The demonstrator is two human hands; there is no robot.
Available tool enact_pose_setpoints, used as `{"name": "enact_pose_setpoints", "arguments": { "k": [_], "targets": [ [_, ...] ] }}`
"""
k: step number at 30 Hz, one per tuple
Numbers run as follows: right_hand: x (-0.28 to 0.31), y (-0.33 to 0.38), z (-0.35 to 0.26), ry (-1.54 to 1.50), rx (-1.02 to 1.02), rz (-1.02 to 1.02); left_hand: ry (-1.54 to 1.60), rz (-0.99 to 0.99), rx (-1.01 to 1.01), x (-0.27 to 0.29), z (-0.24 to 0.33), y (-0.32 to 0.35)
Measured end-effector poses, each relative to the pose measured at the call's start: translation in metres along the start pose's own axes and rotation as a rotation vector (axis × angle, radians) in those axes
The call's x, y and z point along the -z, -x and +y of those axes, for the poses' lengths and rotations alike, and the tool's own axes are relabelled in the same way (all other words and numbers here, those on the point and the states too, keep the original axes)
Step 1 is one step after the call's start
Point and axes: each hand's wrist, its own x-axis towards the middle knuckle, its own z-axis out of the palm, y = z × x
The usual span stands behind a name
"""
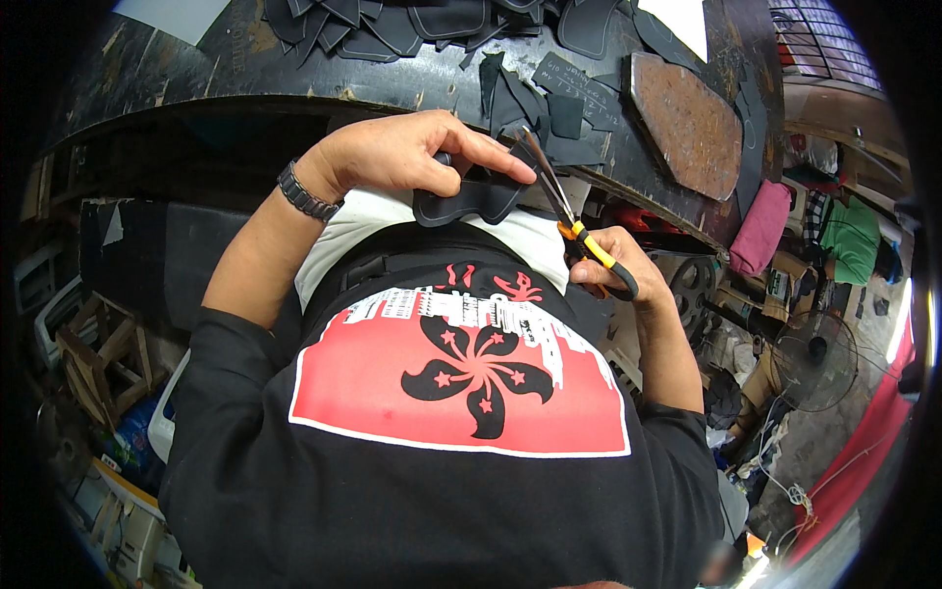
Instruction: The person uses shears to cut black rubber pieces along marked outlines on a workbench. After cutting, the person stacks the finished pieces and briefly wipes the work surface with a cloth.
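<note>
My left hand (397,152) grips a black shaped piece of leather-like material (469,199) just below the edge of the dark round worktable (196,69). A dark watch sits on that wrist. My right hand (613,260) holds scissors with orange and black handles (574,221). The blades point up and left, and their tips meet the upper right edge of the black piece. My black shirt with a red and white print fills the lower middle of the view.
Several black cut pieces (392,25) are piled on the table's far side. A rusty brown plate (687,123) lies at its right. Pink cloth (760,226), a green garment (852,240), a fan (810,358) and clutter stand to the right; wooden stools (98,353) on the left.
</note>
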Motion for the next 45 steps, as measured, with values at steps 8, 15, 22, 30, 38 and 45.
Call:
{"name": "enact_pose_setpoints", "arguments": {
  "k": [8,15,22,30,38,45],
  "targets": [
    [0.005,-0.002,0.002,0.013,-0.032,-0.035,0.019,-0.043,-0.008,0.001,0.002,0.002],
    [0.003,-0.004,0.003,0.018,-0.017,-0.026,0.038,-0.046,-0.003,0.001,0.001,0.003],
    [0.0,-0.001,-0.001,0.062,-0.066,0.035,0.019,-0.029,0.007,0.001,0.0,0.004],
    [-0.014,-0.001,-0.009,-0.042,0.055,0.335,-0.04,-0.023,-0.028,0.001,0.005,0.006],
    [0.034,-0.005,-0.025,-0.121,0.689,0.812,-0.13,0.175,-0.21,0.019,0.041,0.016],
    [0.111,-0.052,-0.027,-0.366,0.927,1.201,-0.007,0.566,-0.24,0.05,0.063,0.02]
  ]
}}
